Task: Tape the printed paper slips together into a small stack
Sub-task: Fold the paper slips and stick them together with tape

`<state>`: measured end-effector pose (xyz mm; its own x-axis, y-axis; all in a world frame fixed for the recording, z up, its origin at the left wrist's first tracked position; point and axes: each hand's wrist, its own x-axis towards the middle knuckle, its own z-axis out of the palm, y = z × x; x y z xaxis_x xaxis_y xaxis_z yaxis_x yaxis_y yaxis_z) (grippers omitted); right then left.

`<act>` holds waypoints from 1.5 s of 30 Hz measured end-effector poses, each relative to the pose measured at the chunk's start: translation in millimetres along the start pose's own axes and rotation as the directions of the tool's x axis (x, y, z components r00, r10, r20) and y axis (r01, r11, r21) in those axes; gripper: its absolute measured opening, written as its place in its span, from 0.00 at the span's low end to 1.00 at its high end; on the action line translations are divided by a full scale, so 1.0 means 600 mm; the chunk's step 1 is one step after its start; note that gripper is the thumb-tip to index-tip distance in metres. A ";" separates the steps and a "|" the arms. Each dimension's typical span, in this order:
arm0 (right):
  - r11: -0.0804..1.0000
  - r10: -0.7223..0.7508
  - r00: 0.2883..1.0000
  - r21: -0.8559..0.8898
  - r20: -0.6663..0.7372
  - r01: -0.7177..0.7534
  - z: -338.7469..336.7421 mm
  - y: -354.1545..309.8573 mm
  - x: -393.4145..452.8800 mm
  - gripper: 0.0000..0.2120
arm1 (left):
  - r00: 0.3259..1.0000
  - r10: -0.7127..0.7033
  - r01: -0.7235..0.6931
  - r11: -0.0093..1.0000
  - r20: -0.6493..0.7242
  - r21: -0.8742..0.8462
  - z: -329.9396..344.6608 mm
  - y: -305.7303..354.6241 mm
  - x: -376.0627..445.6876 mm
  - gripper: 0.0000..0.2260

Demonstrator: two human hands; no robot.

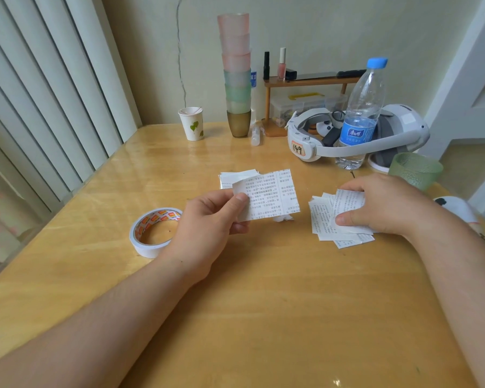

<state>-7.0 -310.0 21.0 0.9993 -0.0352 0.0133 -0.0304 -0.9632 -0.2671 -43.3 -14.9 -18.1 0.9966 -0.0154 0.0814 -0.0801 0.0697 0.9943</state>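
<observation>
Now, left hand [207, 217]: thumb and curled fingers pinch the near-left corner of one printed slip [266, 196]; the slip is lifted off the worktop [263, 317], printed face up toward the camera, its long axis running left to right
Right hand [384, 204]: laid over a loose pile [324, 219] of slips on the worktop; thumb and fingertips pinch the top slip [347, 201] of that pile
Other slips [235, 177]: a few more lie flat just behind the held slip, partly hidden by it
Tape [154, 232]: the roll lies flat on the worktop, just beside the left wrist on its outer side; neither hand touches it
Scrap [283, 218]: a small crumpled white bit lies below the held slip; what it is cannot be told
Key relation: the held slip and the pile are near each other, with a bare gap of worktop between; the pile lies to the right of the held slip, the tape to its left; so the left hand is nearer the tape, the right hand nearer the pile
Stage, as a judgement: gathering slips; no tape is seen on them yet
Next move, as a judgement: bring the pinched top slip across under or over the held one, edges matched; a skewed overlap is the risk
Background: cups [235, 71], bottle [360, 113] and headset [356, 135] stand well apart at the far edge
</observation>
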 end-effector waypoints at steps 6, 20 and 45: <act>1.000 -0.001 0.997 0.029 -0.083 0.004 0.005 0.003 0.006 0.15 | 1.000 -0.007 0.007 1.000 0.010 0.006 0.001 -0.001 -0.001 0.09; 0.547 -0.037 0.958 0.796 -0.285 0.258 -0.051 -0.020 -0.016 0.16 | 1.000 -0.013 0.013 1.000 -0.003 0.024 0.008 0.017 -0.007 0.23; 0.695 0.150 0.883 0.682 -0.445 0.226 0.000 -0.038 -0.011 0.15 | 0.999 -0.021 0.020 1.000 -0.033 -0.022 0.003 0.011 -0.003 0.09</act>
<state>-12.8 -287.9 26.8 0.8676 -0.2944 0.4008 0.2198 -0.4959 -0.8401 -45.5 -16.2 -11.7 0.9982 0.0156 0.0583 -0.0595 0.0913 0.9940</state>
